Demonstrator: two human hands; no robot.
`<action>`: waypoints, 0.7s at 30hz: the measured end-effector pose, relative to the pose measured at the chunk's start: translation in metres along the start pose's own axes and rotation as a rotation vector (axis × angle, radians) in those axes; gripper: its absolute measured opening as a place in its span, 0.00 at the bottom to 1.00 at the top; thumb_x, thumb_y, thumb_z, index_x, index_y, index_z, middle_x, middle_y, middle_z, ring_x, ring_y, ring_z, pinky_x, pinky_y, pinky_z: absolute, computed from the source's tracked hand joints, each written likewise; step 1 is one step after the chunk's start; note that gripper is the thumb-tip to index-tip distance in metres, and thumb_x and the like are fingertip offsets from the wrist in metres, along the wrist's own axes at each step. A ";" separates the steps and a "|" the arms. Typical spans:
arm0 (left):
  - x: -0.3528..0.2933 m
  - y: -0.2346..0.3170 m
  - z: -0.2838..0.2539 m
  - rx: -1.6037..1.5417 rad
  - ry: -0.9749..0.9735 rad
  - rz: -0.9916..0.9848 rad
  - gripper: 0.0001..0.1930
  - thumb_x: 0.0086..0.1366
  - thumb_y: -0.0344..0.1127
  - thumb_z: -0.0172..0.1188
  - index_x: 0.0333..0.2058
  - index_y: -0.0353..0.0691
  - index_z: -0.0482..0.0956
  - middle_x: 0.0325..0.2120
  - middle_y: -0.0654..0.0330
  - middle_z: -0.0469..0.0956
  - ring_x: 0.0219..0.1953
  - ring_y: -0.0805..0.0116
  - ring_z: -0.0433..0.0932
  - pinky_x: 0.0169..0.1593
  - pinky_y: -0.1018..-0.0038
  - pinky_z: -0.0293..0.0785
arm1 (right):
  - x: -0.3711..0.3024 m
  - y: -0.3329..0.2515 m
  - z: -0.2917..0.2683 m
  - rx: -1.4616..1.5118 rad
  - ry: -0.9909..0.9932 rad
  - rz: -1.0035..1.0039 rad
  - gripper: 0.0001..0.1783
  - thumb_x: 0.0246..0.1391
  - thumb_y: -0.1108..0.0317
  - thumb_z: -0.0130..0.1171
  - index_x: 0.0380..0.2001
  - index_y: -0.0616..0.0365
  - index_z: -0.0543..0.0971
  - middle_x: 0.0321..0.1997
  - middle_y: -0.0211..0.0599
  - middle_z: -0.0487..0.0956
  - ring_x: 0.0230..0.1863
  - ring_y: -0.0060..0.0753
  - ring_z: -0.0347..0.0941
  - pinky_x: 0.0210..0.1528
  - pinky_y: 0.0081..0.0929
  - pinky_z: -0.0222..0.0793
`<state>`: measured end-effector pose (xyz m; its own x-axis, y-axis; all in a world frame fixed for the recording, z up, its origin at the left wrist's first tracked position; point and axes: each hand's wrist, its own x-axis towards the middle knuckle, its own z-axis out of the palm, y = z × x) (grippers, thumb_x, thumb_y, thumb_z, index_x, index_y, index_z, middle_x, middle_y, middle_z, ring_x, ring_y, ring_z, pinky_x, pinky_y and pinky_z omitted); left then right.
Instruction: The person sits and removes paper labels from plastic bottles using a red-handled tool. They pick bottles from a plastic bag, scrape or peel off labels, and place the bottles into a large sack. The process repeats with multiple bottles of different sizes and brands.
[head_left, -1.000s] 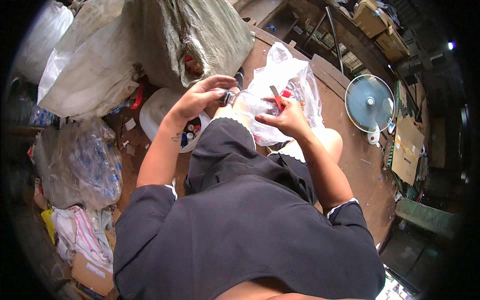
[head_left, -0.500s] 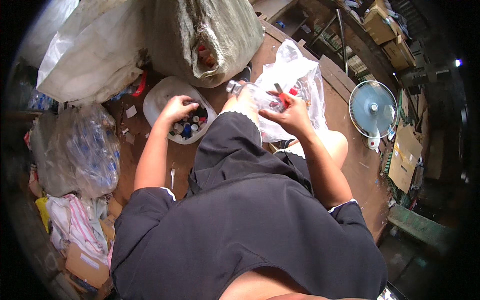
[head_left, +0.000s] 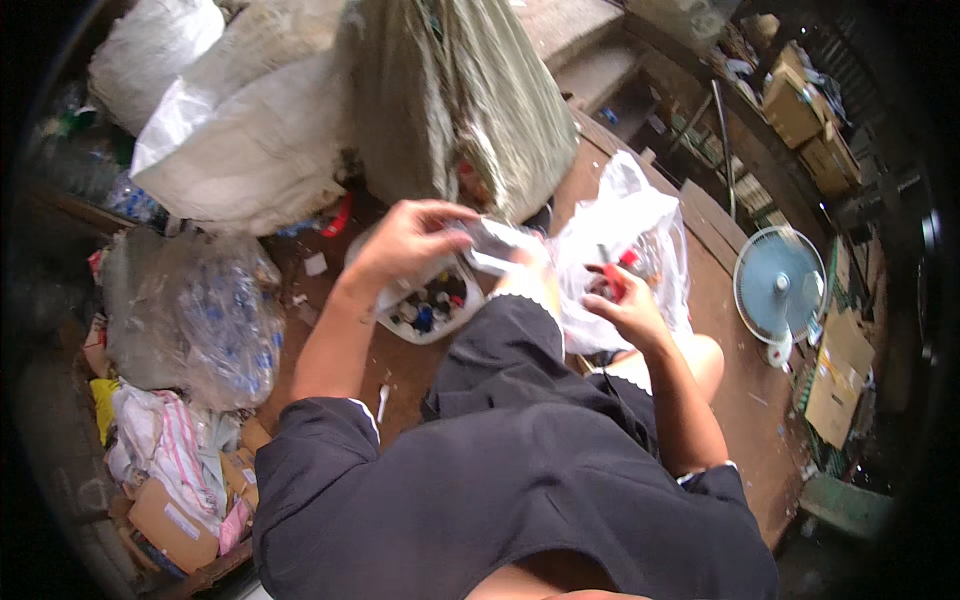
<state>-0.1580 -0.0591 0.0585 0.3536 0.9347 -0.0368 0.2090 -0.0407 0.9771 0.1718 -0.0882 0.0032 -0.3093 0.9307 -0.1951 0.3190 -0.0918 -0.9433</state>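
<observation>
The left hand [head_left: 405,240] grips a clear bottle [head_left: 495,245] at the frame's 12 o'clock, above a white tub [head_left: 400,322] of caps. The right hand [head_left: 625,300], at the bottle's 4 o'clock, clenches a red-handled tool [head_left: 612,282] against a plastic bag [head_left: 620,215].

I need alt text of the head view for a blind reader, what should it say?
A seated person's left hand holds a crushed clear plastic bottle above a white tub of bottle caps, while the right hand holds a red tool beside a clear plastic bag.
</observation>
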 end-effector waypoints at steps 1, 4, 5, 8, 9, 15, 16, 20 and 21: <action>0.004 0.018 -0.030 -0.027 0.176 -0.015 0.13 0.54 0.31 0.63 0.39 0.36 0.78 0.31 0.63 0.78 0.31 0.78 0.74 0.35 0.80 0.71 | -0.003 -0.005 -0.007 0.090 0.018 0.081 0.26 0.42 0.58 0.66 0.41 0.66 0.74 0.30 0.29 0.74 0.32 0.21 0.67 0.38 0.21 0.65; 0.028 0.034 -0.171 -0.241 0.696 0.191 0.19 0.57 0.42 0.61 0.44 0.37 0.72 0.33 0.61 0.77 0.28 0.72 0.75 0.31 0.80 0.71 | -0.011 -0.002 -0.024 0.239 0.093 0.139 0.21 0.47 0.62 0.63 0.42 0.63 0.72 0.30 0.28 0.73 0.31 0.17 0.67 0.34 0.16 0.63; 0.037 0.054 -0.197 -0.333 0.924 0.227 0.27 0.59 0.44 0.58 0.53 0.38 0.63 0.45 0.57 0.72 0.37 0.65 0.75 0.39 0.74 0.72 | -0.012 0.004 -0.028 0.231 0.130 0.122 0.20 0.48 0.63 0.62 0.42 0.61 0.72 0.29 0.27 0.73 0.29 0.15 0.66 0.32 0.15 0.63; 0.058 0.084 -0.217 -0.285 1.127 0.147 0.34 0.60 0.45 0.57 0.59 0.41 0.52 0.54 0.55 0.62 0.50 0.60 0.66 0.48 0.66 0.66 | -0.019 0.034 -0.046 0.384 0.209 0.173 0.13 0.49 0.69 0.57 0.39 0.58 0.73 0.27 0.25 0.73 0.24 0.13 0.64 0.24 0.13 0.61; 0.072 0.078 -0.200 -0.275 1.031 0.193 0.35 0.59 0.46 0.57 0.60 0.42 0.51 0.55 0.56 0.61 0.52 0.59 0.64 0.49 0.65 0.65 | -0.024 0.046 -0.053 0.452 0.250 0.182 0.11 0.49 0.70 0.56 0.38 0.57 0.73 0.27 0.24 0.72 0.23 0.13 0.64 0.23 0.13 0.60; 0.125 0.017 -0.015 -0.149 0.435 0.064 0.24 0.61 0.37 0.56 0.55 0.39 0.65 0.54 0.57 0.64 0.53 0.68 0.66 0.49 0.74 0.65 | -0.006 0.101 -0.124 0.366 0.392 0.234 0.13 0.54 0.71 0.49 0.43 0.59 0.72 0.28 0.24 0.71 0.22 0.16 0.63 0.23 0.16 0.62; 0.130 0.001 0.011 -0.142 0.377 0.021 0.23 0.60 0.36 0.56 0.54 0.39 0.66 0.53 0.57 0.66 0.50 0.69 0.68 0.49 0.75 0.65 | 0.002 0.109 -0.137 0.321 0.423 0.260 0.11 0.53 0.71 0.49 0.41 0.60 0.72 0.29 0.27 0.73 0.22 0.17 0.64 0.23 0.18 0.64; 0.170 -0.054 0.106 -0.384 0.180 -0.121 0.19 0.60 0.33 0.56 0.50 0.40 0.69 0.46 0.64 0.72 0.44 0.75 0.71 0.44 0.77 0.68 | 0.031 0.135 -0.183 0.261 0.428 0.359 0.07 0.40 0.80 0.46 0.25 0.64 0.74 0.21 0.33 0.73 0.21 0.22 0.68 0.25 0.19 0.64; 0.181 -0.061 0.131 -0.461 0.158 -0.162 0.18 0.59 0.32 0.56 0.49 0.40 0.70 0.45 0.65 0.73 0.42 0.76 0.71 0.43 0.78 0.68 | 0.039 0.147 -0.191 0.162 0.449 0.430 0.06 0.38 0.77 0.49 0.22 0.63 0.75 0.20 0.34 0.74 0.22 0.23 0.69 0.25 0.23 0.64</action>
<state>0.0122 0.0662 -0.0350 0.2008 0.9595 -0.1976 -0.1871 0.2355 0.9537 0.3775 0.0023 -0.0919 0.2322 0.8534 -0.4667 0.1811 -0.5094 -0.8413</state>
